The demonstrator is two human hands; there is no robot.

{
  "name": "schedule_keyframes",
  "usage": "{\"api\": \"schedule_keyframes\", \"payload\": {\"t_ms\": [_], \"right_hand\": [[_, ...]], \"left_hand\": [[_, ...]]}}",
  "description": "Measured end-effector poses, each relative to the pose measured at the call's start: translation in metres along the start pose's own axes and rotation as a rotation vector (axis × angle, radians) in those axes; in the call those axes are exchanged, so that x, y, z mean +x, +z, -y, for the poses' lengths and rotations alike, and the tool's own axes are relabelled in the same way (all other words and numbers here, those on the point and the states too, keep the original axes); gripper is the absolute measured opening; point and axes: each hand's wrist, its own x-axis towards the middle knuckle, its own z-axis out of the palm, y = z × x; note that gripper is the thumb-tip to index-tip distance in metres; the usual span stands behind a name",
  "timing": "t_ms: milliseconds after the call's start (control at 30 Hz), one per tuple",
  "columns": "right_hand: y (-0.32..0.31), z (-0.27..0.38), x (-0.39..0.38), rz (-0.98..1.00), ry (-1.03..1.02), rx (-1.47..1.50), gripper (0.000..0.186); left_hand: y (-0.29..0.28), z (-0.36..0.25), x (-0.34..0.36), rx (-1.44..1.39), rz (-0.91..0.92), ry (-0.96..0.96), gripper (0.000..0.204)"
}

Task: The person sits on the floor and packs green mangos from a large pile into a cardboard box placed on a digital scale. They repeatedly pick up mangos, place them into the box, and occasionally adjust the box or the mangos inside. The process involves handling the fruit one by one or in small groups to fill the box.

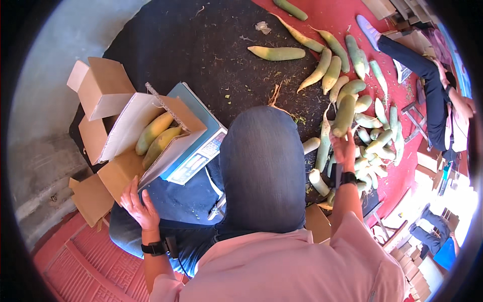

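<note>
My right hand point(343, 150) grips the near end of a thick green radish point(345, 117), raised over the pile at my right. My left hand point(140, 205), fingers spread, lies by the near flap of an open cardboard box point(116, 176) and holds nothing. Inside that box two yellow-green radishes point(154, 132) rest side by side. Under the box is a blue-and-white weighing scale point(193, 163) with a display and keypad. A heap of green and white radishes point(377, 146) lies beyond my right hand.
More empty-looking cartons point(103, 88) stand at the left by the wall. Loose radishes point(276, 53) lie on a dark cloth point(201, 40) strewn with scraps, and on the red floor point(342, 15). A seated person point(427, 70) is at the far right. A red chair point(95, 256) is at lower left.
</note>
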Motion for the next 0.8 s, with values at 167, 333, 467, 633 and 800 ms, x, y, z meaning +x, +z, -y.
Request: {"api": "schedule_keyframes", "payload": {"t_ms": [167,333,467,633,800], "right_hand": [[0.083,0.003,-0.067,0.274,-0.181,-0.172,0.038],[0.170,0.021,-0.119,1.029,-0.093,0.090,0.067],[0.264,0.031,-0.135,0.908,0.084,-0.110,0.077],[0.335,-0.026,-0.158,1.048,-0.021,-0.550,0.081],[0.437,-0.110,-0.213,1.269,-0.254,-1.514,0.079]], "left_hand": [[-0.003,0.001,0.004,-0.066,-0.035,-0.013,0.029],[-0.012,0.010,-0.003,-0.103,-0.134,-0.048,0.028],[-0.006,0.026,-0.015,-0.176,-0.203,-0.089,0.032],[0.002,0.032,-0.017,-0.334,-0.286,-0.126,0.029],[0.004,0.041,-0.029,-0.406,-0.306,-0.140,0.024]]}}
